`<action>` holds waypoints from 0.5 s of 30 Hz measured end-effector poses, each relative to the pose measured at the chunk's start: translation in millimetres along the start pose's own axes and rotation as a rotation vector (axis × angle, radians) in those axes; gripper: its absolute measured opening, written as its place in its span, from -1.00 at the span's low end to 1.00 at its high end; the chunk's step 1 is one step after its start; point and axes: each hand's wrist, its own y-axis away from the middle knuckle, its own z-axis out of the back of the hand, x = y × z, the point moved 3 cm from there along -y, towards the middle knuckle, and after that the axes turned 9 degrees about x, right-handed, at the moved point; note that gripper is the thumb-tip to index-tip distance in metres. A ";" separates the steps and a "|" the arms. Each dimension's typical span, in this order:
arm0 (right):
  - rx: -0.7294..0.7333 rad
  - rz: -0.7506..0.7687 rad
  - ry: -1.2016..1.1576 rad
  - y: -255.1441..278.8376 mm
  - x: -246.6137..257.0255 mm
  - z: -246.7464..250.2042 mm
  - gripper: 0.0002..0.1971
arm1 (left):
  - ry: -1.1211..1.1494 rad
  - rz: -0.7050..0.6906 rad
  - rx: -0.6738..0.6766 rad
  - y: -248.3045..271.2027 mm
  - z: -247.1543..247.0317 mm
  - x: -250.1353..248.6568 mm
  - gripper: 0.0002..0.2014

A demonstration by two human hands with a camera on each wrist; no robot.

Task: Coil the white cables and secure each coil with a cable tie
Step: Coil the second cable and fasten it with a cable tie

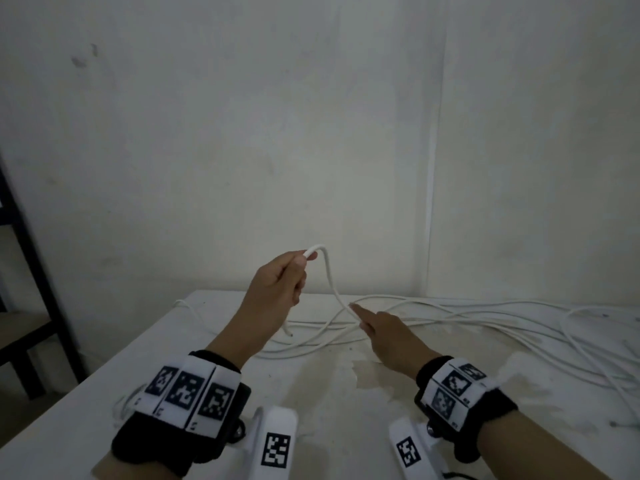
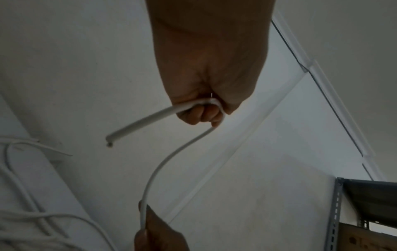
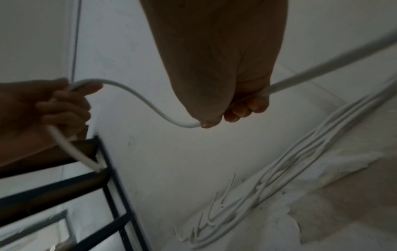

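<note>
A white cable (image 1: 329, 276) rises off the table between my hands. My left hand (image 1: 298, 271) is held up above the table's far edge and grips the cable close to its end. The short free end (image 1: 287, 330) hangs below that fist, and the left wrist view shows its cut tip (image 2: 109, 144). From the fist the cable arcs over and slopes down to my right hand (image 1: 363, 318), low over the table. In the right wrist view the right hand's fingers (image 3: 247, 106) curl round the cable (image 3: 139, 95), which runs on to the right.
A loose bundle of long white cables (image 1: 485, 320) sprawls across the back and right of the white table (image 1: 207, 375). Thin white strips (image 3: 227, 191), perhaps cable ties, lie beside the bundle. A black metal shelf (image 1: 34, 271) stands at the left, with walls close behind.
</note>
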 end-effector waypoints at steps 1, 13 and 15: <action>0.004 0.003 0.079 0.2 2.0 -4.1 -0.53 | -0.043 -0.008 -0.001 0.7 -1.4 3.6 -0.75; -0.464 0.612 0.450 11.2 52.9 -3.4 -0.78 | -0.663 0.062 0.118 3.3 -12.5 46.0 -0.66; -0.566 0.629 0.478 15.2 60.3 7.5 -0.77 | -0.749 0.106 0.175 8.0 -15.1 48.7 -0.68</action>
